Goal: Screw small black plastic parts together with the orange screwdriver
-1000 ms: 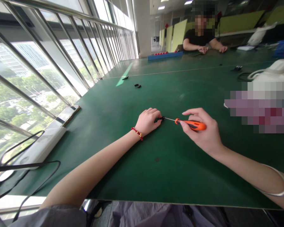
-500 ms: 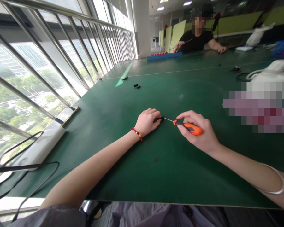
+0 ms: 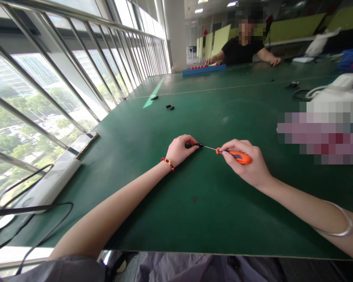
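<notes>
Between left fingers, half-hidden black piece

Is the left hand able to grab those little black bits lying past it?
Probably, with a stretch: nothing seems to stand between the left hand and the black bits, though that hand is holding a small black part.

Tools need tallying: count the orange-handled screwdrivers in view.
1: an orange-and-black screwdriver with metal shaft, in the right hand, pointing toward the left hand. The pixelated patch may hide others.
</notes>
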Demonstrator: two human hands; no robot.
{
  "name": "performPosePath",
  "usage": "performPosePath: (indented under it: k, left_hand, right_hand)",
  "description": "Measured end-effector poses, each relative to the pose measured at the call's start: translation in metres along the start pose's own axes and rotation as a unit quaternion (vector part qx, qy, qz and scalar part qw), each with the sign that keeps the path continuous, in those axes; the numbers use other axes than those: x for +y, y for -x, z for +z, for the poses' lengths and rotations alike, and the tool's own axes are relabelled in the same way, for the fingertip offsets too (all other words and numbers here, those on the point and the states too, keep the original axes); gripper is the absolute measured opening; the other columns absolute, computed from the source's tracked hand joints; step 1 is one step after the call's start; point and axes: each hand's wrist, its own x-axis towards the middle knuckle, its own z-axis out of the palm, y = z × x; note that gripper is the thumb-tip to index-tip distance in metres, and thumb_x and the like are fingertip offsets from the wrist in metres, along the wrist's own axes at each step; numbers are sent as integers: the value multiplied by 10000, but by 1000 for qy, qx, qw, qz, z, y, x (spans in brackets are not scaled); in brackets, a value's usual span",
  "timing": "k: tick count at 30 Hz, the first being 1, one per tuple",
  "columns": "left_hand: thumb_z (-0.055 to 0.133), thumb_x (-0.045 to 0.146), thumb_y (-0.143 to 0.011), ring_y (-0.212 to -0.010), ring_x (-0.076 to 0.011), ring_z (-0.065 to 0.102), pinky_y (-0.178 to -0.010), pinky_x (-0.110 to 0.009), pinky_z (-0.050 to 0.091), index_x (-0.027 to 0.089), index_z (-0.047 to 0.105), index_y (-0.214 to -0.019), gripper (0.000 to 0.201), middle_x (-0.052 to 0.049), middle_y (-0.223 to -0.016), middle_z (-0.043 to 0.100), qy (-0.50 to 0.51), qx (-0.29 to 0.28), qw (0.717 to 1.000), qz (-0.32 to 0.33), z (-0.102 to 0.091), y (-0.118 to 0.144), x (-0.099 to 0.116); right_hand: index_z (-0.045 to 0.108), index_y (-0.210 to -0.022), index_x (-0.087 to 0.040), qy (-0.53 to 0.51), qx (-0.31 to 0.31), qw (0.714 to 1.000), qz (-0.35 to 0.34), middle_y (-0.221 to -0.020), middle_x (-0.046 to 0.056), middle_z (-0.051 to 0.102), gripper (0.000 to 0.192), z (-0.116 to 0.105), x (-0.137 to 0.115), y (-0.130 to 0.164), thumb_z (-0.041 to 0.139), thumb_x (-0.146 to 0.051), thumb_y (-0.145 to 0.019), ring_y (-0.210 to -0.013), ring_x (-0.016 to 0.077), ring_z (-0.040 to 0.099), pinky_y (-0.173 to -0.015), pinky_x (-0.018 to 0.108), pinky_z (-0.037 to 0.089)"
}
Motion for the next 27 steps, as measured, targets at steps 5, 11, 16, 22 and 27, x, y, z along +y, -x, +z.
performPosePath:
  k: [5,11,16,22,27]
  left_hand:
    - [639,295,-764,-807,-151,641,-758,-280,507,174,679,-828,142,-20,-862,706,39,-6,999,0,1,-1,-3]
    - [621,276,-765,-803,-148,644,-776,-280,507,172,678,-817,129,-20,-851,708,65,-15,998,-6,0,-1,-1]
    - [618,285,-769,-800,-150,644,-790,-291,515,168,680,-812,139,-27,-854,710,67,-15,998,-13,-1,-1,-1]
    - [615,294,-777,-796,-149,642,-784,-289,513,166,680,-818,149,-31,-857,707,75,-10,997,-20,0,-2,-3]
    - [614,276,-789,-859,-166,622,-804,-308,494,173,672,-822,123,-32,-888,691,42,29,999,0,-5,2,1]
  right_hand:
    - [615,-760,-232,-1,-5,1000,0,-782,12,685,75,1,1,0,560,-270,-794,-791,203,569,-725,343,447]
    - [610,-775,-229,-4,-23,1000,-4,-788,12,683,71,2,1,-1,554,-265,-799,-771,194,574,-705,339,453]
    - [611,-780,-228,-1,-27,1000,-6,-790,11,682,72,2,1,-1,552,-263,-800,-756,190,579,-698,338,455]
    - [617,-782,-217,-5,-24,1000,-1,-792,17,683,81,2,2,-1,551,-262,-800,-755,190,579,-696,335,457]
    - [642,-818,-216,-5,-29,999,-22,-818,17,694,121,1,8,-5,541,-283,-833,-745,180,593,-722,338,457]
